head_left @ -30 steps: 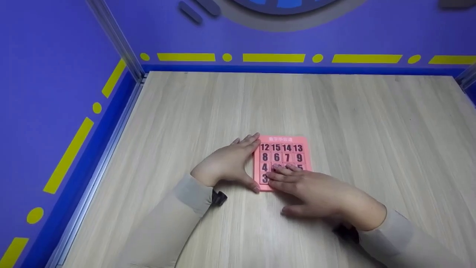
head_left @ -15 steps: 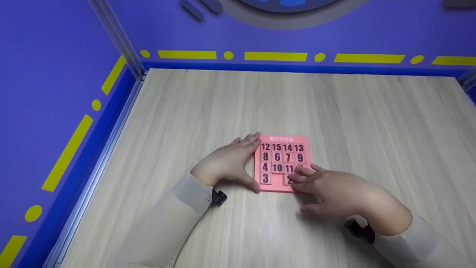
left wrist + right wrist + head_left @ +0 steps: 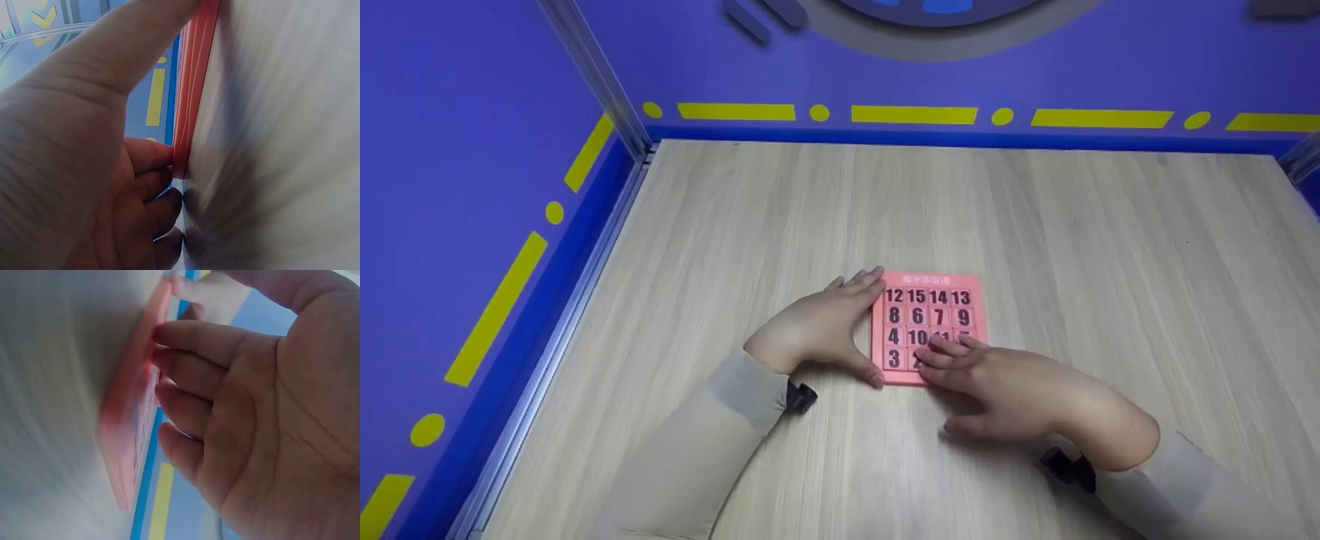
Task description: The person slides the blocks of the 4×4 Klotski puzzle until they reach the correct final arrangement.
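A pink sliding number puzzle (image 3: 928, 280) lies flat on the table, its black numbers facing up. My left hand (image 3: 821, 326) is spread along its left side, fingertips touching the upper left corner and thumb at the lower left one. In the left wrist view, thumb and index finger meet the puzzle's edge (image 3: 194, 95). My right hand (image 3: 1012, 390) reaches over the lower right part, extended fingertips on the bottom-row tiles. Beside the 3 tile (image 3: 894, 359), a 2 tile (image 3: 916, 361) shows partly under those fingers. The rest of the bottom row is hidden.
The wood-grain table (image 3: 810, 202) extends around the puzzle. A blue wall (image 3: 922, 82) with yellow marks stands behind it, and another blue panel (image 3: 472, 150) runs along the left with a metal rail (image 3: 555, 330) at its foot.
The right hand first moved right, showing a gap beside the 3, then came back left. The 2 tile has slid left into that gap. The left hand has stayed in place.
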Tool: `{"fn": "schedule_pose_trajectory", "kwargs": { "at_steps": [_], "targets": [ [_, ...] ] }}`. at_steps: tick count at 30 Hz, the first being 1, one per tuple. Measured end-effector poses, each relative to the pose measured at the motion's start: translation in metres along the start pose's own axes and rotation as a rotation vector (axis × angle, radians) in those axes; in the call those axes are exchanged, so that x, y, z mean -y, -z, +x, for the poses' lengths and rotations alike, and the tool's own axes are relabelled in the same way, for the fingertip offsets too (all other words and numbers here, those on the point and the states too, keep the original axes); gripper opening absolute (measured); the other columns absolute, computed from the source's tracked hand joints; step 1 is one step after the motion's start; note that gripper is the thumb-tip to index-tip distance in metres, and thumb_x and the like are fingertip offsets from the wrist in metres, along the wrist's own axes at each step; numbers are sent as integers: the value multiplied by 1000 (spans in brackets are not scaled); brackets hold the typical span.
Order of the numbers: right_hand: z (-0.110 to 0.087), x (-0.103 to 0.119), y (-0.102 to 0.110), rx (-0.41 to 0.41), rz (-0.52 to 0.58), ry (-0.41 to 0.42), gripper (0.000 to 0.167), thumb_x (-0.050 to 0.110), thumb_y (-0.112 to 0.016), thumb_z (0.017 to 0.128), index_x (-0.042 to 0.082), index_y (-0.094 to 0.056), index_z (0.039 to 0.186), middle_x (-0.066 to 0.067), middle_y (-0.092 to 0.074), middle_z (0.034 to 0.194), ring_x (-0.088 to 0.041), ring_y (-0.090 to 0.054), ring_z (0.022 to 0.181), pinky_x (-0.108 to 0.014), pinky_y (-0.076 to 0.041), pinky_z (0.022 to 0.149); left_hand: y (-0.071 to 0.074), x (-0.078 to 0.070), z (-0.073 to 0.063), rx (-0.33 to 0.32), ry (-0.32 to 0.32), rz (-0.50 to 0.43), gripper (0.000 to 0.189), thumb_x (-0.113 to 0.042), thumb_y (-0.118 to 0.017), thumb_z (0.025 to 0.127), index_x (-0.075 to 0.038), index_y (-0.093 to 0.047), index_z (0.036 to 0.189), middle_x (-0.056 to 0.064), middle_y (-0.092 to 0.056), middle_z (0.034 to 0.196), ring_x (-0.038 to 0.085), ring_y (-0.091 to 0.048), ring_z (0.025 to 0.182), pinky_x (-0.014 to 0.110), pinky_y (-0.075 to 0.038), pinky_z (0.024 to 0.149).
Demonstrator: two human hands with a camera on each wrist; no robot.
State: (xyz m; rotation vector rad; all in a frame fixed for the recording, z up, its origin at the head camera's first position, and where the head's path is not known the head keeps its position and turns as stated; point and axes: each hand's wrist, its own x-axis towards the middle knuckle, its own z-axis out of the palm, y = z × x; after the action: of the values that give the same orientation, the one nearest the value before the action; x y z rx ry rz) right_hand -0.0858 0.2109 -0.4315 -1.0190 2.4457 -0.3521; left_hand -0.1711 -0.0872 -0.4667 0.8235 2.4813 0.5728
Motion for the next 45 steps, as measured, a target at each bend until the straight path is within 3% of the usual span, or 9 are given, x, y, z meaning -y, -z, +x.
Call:
{"fn": "schedule_pose_trajectory", "kwargs": {
  "at_steps": [5, 8, 13, 19, 25, 28, 35, 45],
  "targets": [
    [2, -4, -4, -42, -26, 43, 71, 49, -72, 107, 16, -57, 168, -6, -48, 179, -37, -38, 172, -65, -31, 141, 2, 0, -1, -4, 10, 8, 157, -73, -101, 66, -11, -15, 182, 0, -1, 193, 21, -4, 180, 42, -8, 148],
    [-1, -9, -8, -49, -32, 75, 75, 46, -72, 107, 18, -50, 173, -4, -42, 183, -36, -34, 174, -63, -29, 141, 2, 0, -2, -8, 16, 5, 158, -73, -102, 65, -11, -15, 182, -1, -1, 193, 21, -4, 180, 42, -8, 148],
    [-17, -20, -11, -55, -4, 56, 83, 45, -74, 106, 26, -37, 179, 4, -32, 187, -33, -28, 176, -60, -27, 141, 1, -2, -2, -7, 10, -5, 158, -71, -102, 66, -11, -15, 182, 0, -1, 193, 21, -4, 180, 41, -7, 148],
    [-38, -31, -1, -141, -11, 38, 70, 41, -75, 108, 19, -53, 171, -3, -52, 177, -35, -46, 167, -63, -32, 137, -1, -2, -1, -1, 5, -14, 157, -70, -103, 67, -11, -15, 182, -2, -1, 193, 17, -3, 180, 37, -5, 148],
    [-52, -35, 6, -79, 14, -48, 66, 47, -74, 108, 14, -62, 164, -5, -61, 170, -37, -52, 163, -66, -35, 136, 0, -2, 1, -9, -12, -25, 156, -67, -104, 67, -11, -15, 182, -2, -1, 193, 18, -3, 180, 37, -5, 149],
    [-51, -34, 3, -56, 20, -67, 67, 50, -73, 108, 13, -62, 163, -5, -61, 170, -38, -52, 163, -67, -34, 136, 0, -1, 1, -1, -8, -23, 157, -67, -104, 67, -11, -14, 182, -2, -1, 193, 18, -2, 180, 38, -5, 149],
    [-45, -31, -4, -90, 13, -50, 66, 47, -74, 107, 11, -64, 162, -9, -62, 169, -41, -52, 163, -68, -33, 136, 1, 1, -1, -4, -10, -4, 157, -70, -103, 66, -11, -15, 182, -1, -1, 193, 19, -3, 180, 39, -5, 148],
    [-36, -24, -15, -141, -30, 55, 69, 46, -75, 107, 11, -60, 165, -7, -53, 176, -40, -49, 165, -68, -34, 135, -1, 1, 0, -13, -17, -3, 157, -70, -103, 66, -9, -16, 182, 1, -3, 193, 20, -4, 181, 39, -5, 149]
  ]
}}
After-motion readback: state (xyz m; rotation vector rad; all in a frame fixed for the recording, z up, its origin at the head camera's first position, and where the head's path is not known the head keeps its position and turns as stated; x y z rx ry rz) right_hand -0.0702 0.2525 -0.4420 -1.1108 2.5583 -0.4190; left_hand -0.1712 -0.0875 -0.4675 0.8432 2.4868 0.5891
